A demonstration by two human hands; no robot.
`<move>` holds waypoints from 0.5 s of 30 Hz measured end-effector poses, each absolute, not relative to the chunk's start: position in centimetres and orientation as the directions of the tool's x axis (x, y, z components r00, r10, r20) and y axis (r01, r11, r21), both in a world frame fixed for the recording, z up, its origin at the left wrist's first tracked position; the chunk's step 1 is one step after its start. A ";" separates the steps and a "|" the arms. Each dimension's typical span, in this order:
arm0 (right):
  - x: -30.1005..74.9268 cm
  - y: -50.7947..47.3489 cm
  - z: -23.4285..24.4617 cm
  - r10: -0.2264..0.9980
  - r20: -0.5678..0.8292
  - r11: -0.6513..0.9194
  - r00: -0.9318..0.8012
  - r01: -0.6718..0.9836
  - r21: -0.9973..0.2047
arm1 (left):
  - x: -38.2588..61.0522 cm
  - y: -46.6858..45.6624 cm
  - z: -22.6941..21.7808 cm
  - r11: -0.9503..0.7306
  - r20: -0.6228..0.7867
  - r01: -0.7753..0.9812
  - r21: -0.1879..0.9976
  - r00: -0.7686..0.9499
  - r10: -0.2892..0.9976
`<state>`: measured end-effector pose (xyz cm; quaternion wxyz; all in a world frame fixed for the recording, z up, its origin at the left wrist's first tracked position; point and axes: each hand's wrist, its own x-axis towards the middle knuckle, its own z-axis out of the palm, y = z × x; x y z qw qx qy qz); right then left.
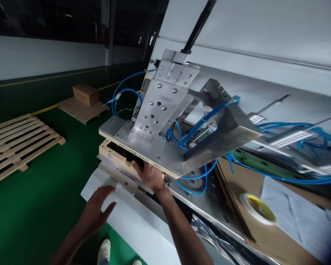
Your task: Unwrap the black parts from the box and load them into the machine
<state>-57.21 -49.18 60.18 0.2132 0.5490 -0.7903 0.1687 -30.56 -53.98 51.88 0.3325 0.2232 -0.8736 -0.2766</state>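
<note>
Black part: a dark, flat piece lying in the recess of the tan block, at the front edge of the tilted fixture, under the aluminium plate.
Tan block: pale layer sandwiched beneath the plate, with small printed lettering on the strip below it.
Right hand: reaches up under the front edge of the fixture, fingers curled against the tan block and touching the black part's right end; whether it truly grips the part I cannot tell, as the fingertips are hidden.
Left hand: open, fingers spread and slightly blurred, hovering over the white panel, below and to the left of the black part, touching nothing.
Aluminium plate: tilted, drilled with holes, engraved "3097", carried on a dark rod from above.
Blue hoses: looped around and behind the fixture, trailing off to the right.
Worktop: brown board to the right with a roll of tape and a printed sheet on it.
Floor: green, with a wooden pallet at left and a cardboard box on flat cardboard farther back.
Shoes: pale, seen at the bottom edge.
</note>
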 end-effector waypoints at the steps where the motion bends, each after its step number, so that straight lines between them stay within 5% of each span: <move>1: -56.5 -47.9 60.1 -0.790 0.524 0.354 -0.318 -0.935 -0.033 | -31.2 -55.3 52.8 0.762 0.487 -0.211 0.612 -0.658 -0.574; 9: -53.0 -42.4 58.2 -0.735 0.576 0.487 -0.357 -0.869 0.083 | -38.7 -64.5 57.6 0.901 0.620 -0.351 0.254 -0.656 -0.430; 15: -49.7 -41.7 58.2 -0.705 0.501 0.509 -0.501 -0.850 -0.134 | -36.9 -64.4 57.6 0.923 0.668 -0.328 0.202 -0.643 -0.374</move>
